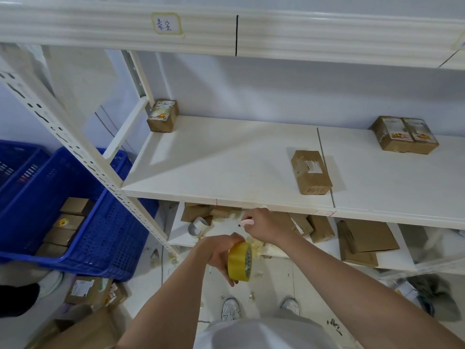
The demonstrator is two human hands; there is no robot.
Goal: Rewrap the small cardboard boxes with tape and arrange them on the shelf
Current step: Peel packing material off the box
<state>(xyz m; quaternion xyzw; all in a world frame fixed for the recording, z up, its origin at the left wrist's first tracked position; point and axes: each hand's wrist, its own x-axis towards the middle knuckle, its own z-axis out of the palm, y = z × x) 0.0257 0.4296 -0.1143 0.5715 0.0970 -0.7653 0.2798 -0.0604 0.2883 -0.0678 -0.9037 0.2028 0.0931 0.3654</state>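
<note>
Gripping the yellow tape roll (239, 261), the left hand (218, 250) has its fingers curled around the roll, which stands on edge in front of the person's body, below the front edge of the white shelf board (226, 157). The right hand (261, 224) is a little higher, just under that front edge, and its fingers pinch a small pink tool (246, 222); what kind of tool it is, I cannot tell.

On the shelf board there are three groups of cardboard boxes. One small box with a printed label (163, 115) stands in the back left corner, against the upright. A plain brown box with a torn white label (311, 172) lies near the middle, close to the seam between the two boards. A pair of labelled boxes (405, 134) sits side by side, touching, at the back right.

On the lower shelf (176, 235) lie more brown boxes (322, 227), flat cardboard pieces (364, 238) and a white tape roll (197, 226). At the left, a blue plastic crate (83, 222) holds several small boxes (68, 222). Scraps lie on the floor near the person's white shoes (231, 309).
</note>
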